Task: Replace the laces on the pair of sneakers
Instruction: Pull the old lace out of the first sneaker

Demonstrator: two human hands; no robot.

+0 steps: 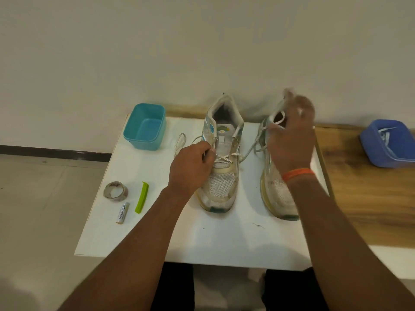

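Both hands are at the sneakers on the white table [224, 243]. His left hand [193, 168] is curled on the lace [221, 158] of the left sneaker [221, 167], pinching it at the eyelets; that shoe stands mid-table, toe toward him. His right hand [290, 140], an orange band [297, 173] on the wrist, grips the collar of the right sneaker [277, 194] near the table's right edge, blurred. A teal tub [144, 126] sits at the far left corner. Tape roll [115, 191], battery [122, 213] and green clip [141, 200] lie by the left edge. A blue tub [388, 142] rests on the wooden surface [363, 189] beyond the right edge.
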